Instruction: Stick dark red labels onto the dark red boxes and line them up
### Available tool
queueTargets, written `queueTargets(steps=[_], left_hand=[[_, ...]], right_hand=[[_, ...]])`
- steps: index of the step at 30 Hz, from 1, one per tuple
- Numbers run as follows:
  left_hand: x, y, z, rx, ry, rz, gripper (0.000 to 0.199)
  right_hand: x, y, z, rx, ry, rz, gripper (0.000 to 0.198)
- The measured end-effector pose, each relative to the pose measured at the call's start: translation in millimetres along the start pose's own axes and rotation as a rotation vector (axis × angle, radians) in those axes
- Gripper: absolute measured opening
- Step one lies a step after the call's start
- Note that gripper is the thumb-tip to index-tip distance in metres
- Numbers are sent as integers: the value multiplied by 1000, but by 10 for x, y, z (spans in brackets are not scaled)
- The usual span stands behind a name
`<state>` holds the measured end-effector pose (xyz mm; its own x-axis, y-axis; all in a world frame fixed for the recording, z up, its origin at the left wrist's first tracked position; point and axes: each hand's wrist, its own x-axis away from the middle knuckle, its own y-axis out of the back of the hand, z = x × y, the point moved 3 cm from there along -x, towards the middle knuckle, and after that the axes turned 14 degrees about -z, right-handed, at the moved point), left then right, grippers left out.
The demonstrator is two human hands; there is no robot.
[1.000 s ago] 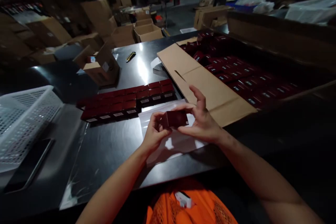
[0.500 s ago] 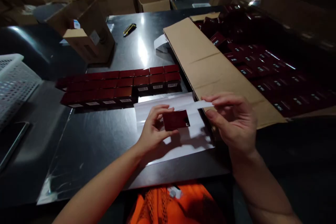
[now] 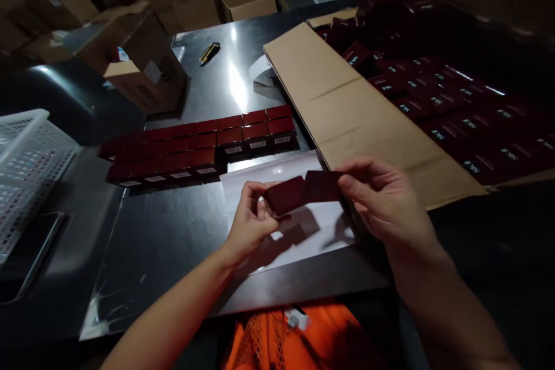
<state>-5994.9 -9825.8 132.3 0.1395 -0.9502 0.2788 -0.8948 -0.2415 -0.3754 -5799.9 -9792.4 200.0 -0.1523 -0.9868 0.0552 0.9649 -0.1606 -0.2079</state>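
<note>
My left hand (image 3: 252,221) is closed around a small dark red box (image 3: 285,195), one flat face of it turned up. Between the thumb and fingers of my right hand (image 3: 376,196) is a dark red panel (image 3: 322,186). The panel's left end meets the box's right edge; whether the two are joined, I cannot tell. Both are held over a white sheet (image 3: 316,243) on the metal table, casting shadows on it. Just beyond the sheet, rows of closed dark red boxes (image 3: 191,159) stand side by side, several with white barcode labels.
On the right, a large carton with a brown cardboard flap (image 3: 333,92) holds many dark red boxes (image 3: 468,121). A yellow and black cutter (image 3: 210,53) and an open carton (image 3: 147,75) are farther back. At left are a white basket (image 3: 39,150) and a phone (image 3: 32,254).
The white strip in my right hand no longer shows; that hand now pinches a dark red panel, nearer the left hand. The box in my left hand has tilted. The view has shifted slightly.
</note>
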Motion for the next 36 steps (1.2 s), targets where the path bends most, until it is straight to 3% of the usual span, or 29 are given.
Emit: queueTargets(steps=[6, 11, 26, 36], left_hand=[[20, 32, -54, -142, -274, 85, 54], [-14, 62, -67, -218, -418, 115, 45], [-27, 45, -72, -210, -474, 187, 44], [-10, 34, -99, -241, -481, 158, 39]], right_hand=[[56, -72, -68, 135, -150, 107, 21], [97, -102, -76, 195, -123, 78, 24], [100, -115, -95, 263, -101, 55, 24], [124, -122, -94, 292, -93, 52, 27]])
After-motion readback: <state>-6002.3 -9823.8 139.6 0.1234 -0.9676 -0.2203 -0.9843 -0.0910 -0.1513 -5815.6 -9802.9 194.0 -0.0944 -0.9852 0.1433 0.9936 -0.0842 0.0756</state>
